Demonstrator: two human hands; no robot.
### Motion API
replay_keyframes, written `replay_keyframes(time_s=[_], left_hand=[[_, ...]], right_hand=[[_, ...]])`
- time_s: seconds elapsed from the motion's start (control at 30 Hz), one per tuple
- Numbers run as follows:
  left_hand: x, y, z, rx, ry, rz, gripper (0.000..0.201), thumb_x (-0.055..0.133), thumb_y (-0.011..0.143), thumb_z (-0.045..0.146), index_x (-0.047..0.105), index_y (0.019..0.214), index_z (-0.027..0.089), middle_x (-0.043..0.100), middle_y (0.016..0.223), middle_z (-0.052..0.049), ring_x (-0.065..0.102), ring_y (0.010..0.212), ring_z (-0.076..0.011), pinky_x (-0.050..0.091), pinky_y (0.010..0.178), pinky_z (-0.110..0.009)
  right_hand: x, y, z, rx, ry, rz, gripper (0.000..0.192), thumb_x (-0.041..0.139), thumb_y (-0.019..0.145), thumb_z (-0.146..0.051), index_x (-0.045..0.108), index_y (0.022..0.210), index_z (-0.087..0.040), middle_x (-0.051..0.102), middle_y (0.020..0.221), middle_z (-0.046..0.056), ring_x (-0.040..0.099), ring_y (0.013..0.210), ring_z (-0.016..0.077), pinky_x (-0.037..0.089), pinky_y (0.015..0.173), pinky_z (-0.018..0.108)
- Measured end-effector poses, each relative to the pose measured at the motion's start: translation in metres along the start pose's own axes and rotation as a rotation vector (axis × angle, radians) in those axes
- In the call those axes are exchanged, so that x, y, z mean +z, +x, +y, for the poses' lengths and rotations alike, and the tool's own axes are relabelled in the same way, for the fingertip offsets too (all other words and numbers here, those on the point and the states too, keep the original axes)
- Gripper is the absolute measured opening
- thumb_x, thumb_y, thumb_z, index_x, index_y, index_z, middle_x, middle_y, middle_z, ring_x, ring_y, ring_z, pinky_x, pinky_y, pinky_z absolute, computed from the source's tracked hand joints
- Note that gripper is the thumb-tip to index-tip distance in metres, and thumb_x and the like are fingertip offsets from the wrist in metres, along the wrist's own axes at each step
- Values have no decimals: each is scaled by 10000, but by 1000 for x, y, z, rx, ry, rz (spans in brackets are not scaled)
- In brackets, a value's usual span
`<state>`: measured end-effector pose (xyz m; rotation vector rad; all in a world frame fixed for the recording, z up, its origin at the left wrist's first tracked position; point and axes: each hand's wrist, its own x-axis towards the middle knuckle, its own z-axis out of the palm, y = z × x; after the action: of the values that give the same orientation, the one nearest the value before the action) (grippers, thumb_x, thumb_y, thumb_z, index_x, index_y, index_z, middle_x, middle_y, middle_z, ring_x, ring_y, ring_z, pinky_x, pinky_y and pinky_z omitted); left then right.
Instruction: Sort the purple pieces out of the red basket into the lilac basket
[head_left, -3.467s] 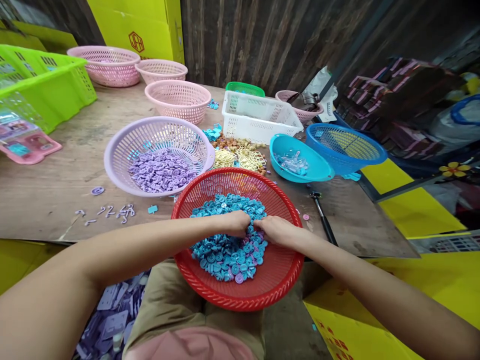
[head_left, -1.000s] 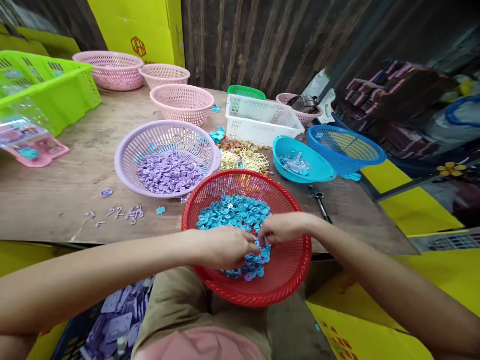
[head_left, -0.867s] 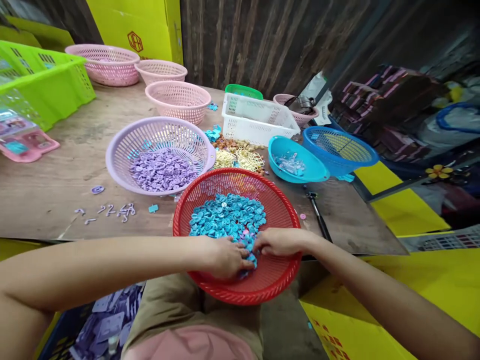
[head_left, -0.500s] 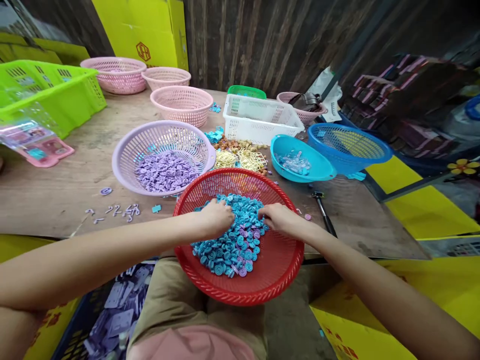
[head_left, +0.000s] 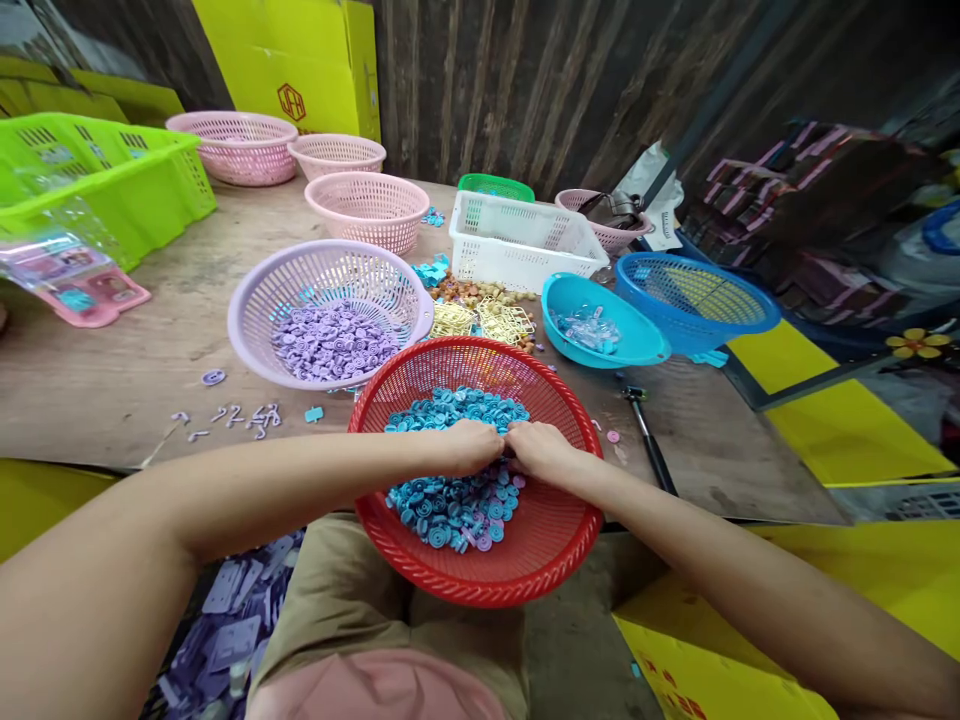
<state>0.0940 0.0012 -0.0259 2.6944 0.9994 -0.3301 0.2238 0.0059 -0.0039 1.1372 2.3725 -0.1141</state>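
Note:
A red basket (head_left: 480, 590) rests tilted against the table's front edge, over my lap. Inside lies a heap of small round blue plastic pieces (head_left: 431, 510) with spiral faces, some purple ones (head_left: 487, 530) mixed in along the right side. My left hand (head_left: 474, 447) and my right hand (head_left: 536, 450) meet over the heap, fingertips touching or nearly so. Both have their fingers curled closed. Whatever sits between the fingertips is too small and too covered to make out.
A lilac basket (head_left: 244, 330) of purple round pieces stands behind to the left. Turquoise bowl (head_left: 652, 345), blue basket (head_left: 697, 330) and white crate (head_left: 495, 255) line the back right. A black-handled tool (head_left: 652, 445) lies right of the red basket. Small purple hooks (head_left: 255, 418) lie left.
My left hand has moved right across the heap and my right hand slightly left, so the two have come together. The red basket has stayed almost in place.

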Motion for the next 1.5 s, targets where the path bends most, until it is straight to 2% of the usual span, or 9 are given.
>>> replay_keyframes(time_s=[0.37,0.57,0.63,0.7,0.8,0.97,1.13,1.33,1.5], left_hand=[[-4,-1,-3,-32,-130,2,153,552,605,193,620,738,162,634,744,-78,589,719,-229,456,603,-300],[-22,-6,-17,-172,-1092,-230,98,458,647,150,527,714,137,563,576,11,564,556,-111,469,617,-268],[-24,-7,-16,-240,-1373,-288,128,400,637,61,481,704,134,532,546,29,554,527,-89,472,634,-265],[-24,-7,-12,-302,-1492,-297,205,359,604,-6,458,712,137,505,528,42,541,506,-76,471,634,-260],[-21,-5,-2,-342,-1457,-309,201,374,604,-6,465,709,138,471,506,48,534,525,-79,468,630,-250],[-12,-1,8,-284,-742,-147,49,514,627,159,550,633,126,583,611,-34,573,690,-169,459,661,-274],[4,4,11,-235,-308,3,172,575,613,238,626,735,128,643,776,-119,590,789,-247,462,649,-301],[6,11,12,-241,-266,-10,229,620,588,300,638,768,159,643,779,-103,593,790,-236,462,629,-281],[-5,9,0,-187,-438,-91,176,636,565,305,603,610,138,575,568,-35,558,623,-175,424,558,-250]], right_hand=[[-1,0,3,2,269,25,136,468,642,-151,559,741,-133,616,837,120,579,801,232,424,656,297],[-12,-11,31,-32,1245,-160,126,383,594,-129,383,712,-173,576,751,29,558,615,109,433,581,238],[-14,-15,36,-44,1380,-133,147,377,572,-118,369,707,-175,561,745,16,538,609,92,423,581,224],[-13,-16,37,-49,1264,-86,128,394,582,-126,393,703,-171,549,711,6,519,599,92,405,563,218],[-7,-18,26,-49,760,-17,90,450,620,-150,471,707,-157,573,709,30,541,678,145,395,597,249],[1,-24,-2,-22,196,-68,292,461,698,-155,527,982,-156,612,901,135,572,852,264,408,663,329],[6,-20,-10,-1,81,-91,332,420,753,-155,506,1073,-129,603,945,172,573,881,288,428,686,362],[12,-16,-7,-23,45,-89,289,457,715,-164,572,972,-101,616,897,180,583,852,280,440,696,351],[5,-20,-5,2,77,-94,268,458,688,-189,614,903,-152,629,868,145,592,816,272,437,629,325]])
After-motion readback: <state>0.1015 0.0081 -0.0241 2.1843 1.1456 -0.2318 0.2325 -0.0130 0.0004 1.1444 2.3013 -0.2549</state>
